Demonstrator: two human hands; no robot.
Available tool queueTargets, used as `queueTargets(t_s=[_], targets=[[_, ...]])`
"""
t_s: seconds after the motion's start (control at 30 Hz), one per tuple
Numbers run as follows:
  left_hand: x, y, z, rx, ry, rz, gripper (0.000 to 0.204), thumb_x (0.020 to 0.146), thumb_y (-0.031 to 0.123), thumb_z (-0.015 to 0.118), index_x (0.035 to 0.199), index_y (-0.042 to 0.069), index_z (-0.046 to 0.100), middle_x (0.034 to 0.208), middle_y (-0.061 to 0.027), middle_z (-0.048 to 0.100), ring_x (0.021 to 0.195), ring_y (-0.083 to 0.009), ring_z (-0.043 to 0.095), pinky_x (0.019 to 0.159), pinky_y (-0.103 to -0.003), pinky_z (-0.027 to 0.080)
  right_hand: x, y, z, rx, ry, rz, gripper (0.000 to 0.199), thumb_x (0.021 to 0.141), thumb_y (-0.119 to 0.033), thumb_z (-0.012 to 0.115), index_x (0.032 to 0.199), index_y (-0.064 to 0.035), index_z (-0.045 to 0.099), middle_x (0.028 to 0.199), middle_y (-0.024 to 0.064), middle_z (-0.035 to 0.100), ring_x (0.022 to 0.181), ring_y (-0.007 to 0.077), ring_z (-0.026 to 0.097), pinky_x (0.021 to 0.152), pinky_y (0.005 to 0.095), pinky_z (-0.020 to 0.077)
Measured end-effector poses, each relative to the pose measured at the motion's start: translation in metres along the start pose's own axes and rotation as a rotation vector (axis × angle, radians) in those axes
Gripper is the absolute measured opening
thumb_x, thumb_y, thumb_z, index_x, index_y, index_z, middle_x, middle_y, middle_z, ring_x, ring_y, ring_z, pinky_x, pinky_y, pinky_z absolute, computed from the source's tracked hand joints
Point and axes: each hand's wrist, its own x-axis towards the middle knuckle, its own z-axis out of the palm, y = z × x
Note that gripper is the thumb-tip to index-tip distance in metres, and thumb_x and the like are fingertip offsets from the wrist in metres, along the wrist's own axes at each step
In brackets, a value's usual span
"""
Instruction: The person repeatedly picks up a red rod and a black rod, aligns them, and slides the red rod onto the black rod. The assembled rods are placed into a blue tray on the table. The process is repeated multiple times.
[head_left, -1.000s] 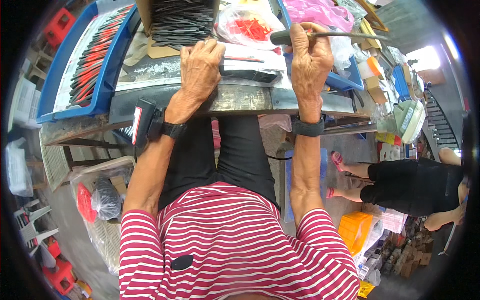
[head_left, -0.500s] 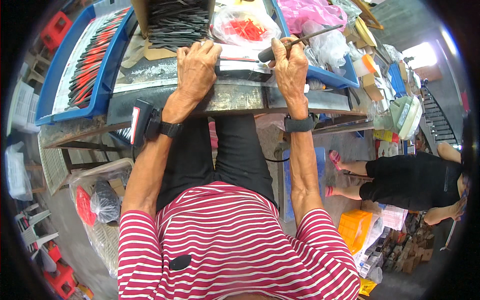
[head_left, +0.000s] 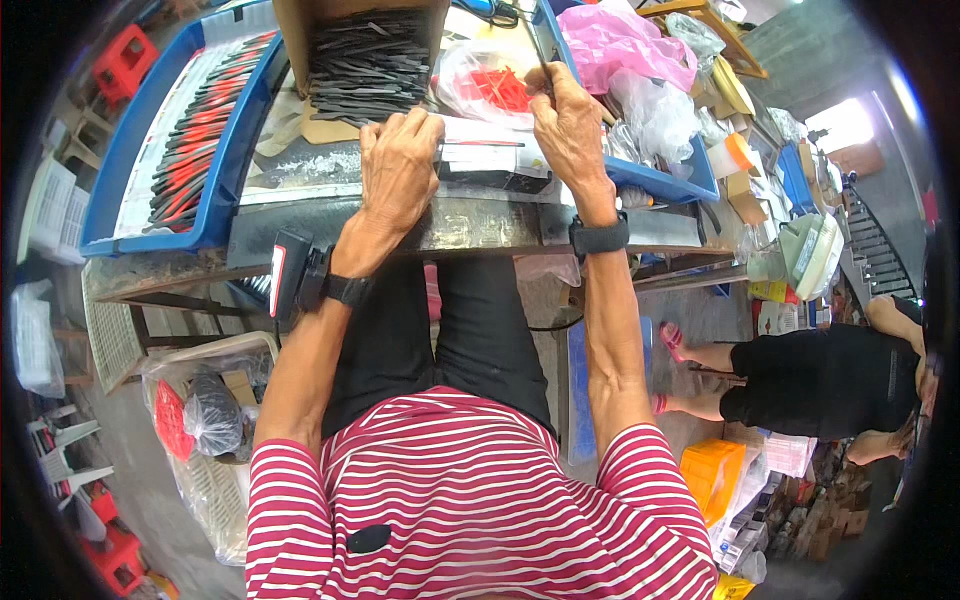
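My left hand (head_left: pixel 400 165) is closed at the bench edge, its fingertips pressed at the left end of a thin reddish strip (head_left: pixel 483 143). That strip lies along the top of a white-topped block with dark sides (head_left: pixel 500 172). To its right, my right hand (head_left: pixel 568 125) is closed around a tool with a long thin dark shaft (head_left: pixel 541 45), pointing away from me; its handle is mostly hidden by the fingers. Behind my left hand, an open cardboard box (head_left: pixel 292 40) holds many thin black pieces (head_left: pixel 365 75). Red pieces (head_left: pixel 500 88) lie in a clear plastic bag beyond the block.
A blue tray (head_left: pixel 225 205) with rows of red and black pieces stands at the left. Another blue tray (head_left: pixel 640 170) holds clear and pink plastic bags (head_left: pixel 625 45). A person in black (head_left: pixel 830 380) is at the right. An orange crate (head_left: pixel 712 478) sits on the floor.
My right hand has turned the tool from pointing right to pointing away from me, and moved slightly left. My left hand stays at the strip. The whole view has shifted slightly.
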Motion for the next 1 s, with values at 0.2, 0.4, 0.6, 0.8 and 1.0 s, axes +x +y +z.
queueTargets(t_s=[0.2, 0.4, 0.6, 0.8, 1.0], targets=[[-0.007, 0.001, -0.037, 0.049, 0.072, -0.022, 0.017, 0.074, -0.004, 0.058, 0.086, 0.007, 0.055, 0.082, -0.0057, 0.053, 0.082, -0.0250, 0.054, 0.074, -0.037, 0.036, 0.010, 0.014, 0.027, -0.210, -0.139, 0.100, 0.019, 0.079, -0.015, 0.059, 0.092, -0.0022, 0.065, 0.081, 0.0177, 0.066, 0.075, 0.0315, 0.065, 0.069, 0.0396, 0.0497], [-0.022, -0.007, -0.090, 0.093, 0.095, -0.066, 0.022, 0.067, -0.005, 0.058, 0.084, 0.008, 0.055, 0.083, -0.0036, 0.053, 0.086, -0.0225, 0.054, 0.077, -0.036, 0.036, 0.015, 0.021, 0.045, -0.475, -0.245, 0.072, 0.025, 0.074, -0.023, 0.068, 0.095, -0.0094, 0.068, 0.085, 0.0150, 0.067, 0.081, 0.0337, 0.065, 0.071, 0.0449, 0.0500], [-0.037, -0.035, -0.140, 0.116, 0.145, -0.146, 0.015, 0.071, -0.006, 0.059, 0.082, 0.003, 0.056, 0.081, -0.0087, 0.057, 0.080, -0.0283, 0.057, 0.070, -0.037, 0.040, 0.016, 0.030, 0.053, -0.410, -0.230, 0.046, 0.026, 0.075, -0.017, 0.062, 0.099, -0.0114, 0.068, 0.085, 0.0162, 0.067, 0.080, 0.0335, 0.065, 0.072, 0.0438, 0.0498], [-0.058, -0.084, -0.188, 0.119, 0.216, -0.315, 0.014, 0.076, -0.013, 0.054, 0.086, -0.004, 0.058, 0.082, -0.0127, 0.058, 0.077, -0.0212, 0.061, 0.068, -0.032, 0.047, 0.013, 0.030, 0.041, -0.097, -0.143, 0.017, 0.046, 0.075, -0.010, 0.061, 0.120, -0.0087, 0.057, 0.080, 0.0119, 0.066, 0.073, 0.0256, 0.064, 0.068, 0.0369, 0.0498], [-0.072, -0.130, -0.218, 0.261, 0.167, -0.468, 0.007, 0.079, 0.001, 0.058, 0.084, 0.004, 0.060, 0.081, -0.0088, 0.061, 0.075, -0.0261, 0.062, 0.069, -0.035, 0.046, 0.003, 0.016, 0.025, 0.136, -0.086, 0.081, 0.055, 0.078, 0.000, 0.057, 0.132, -0.0081, 0.049, 0.074, 0.0039, 0.059, 0.065, 0.0114, 0.054, 0.060, 0.0270, 0.0463]])
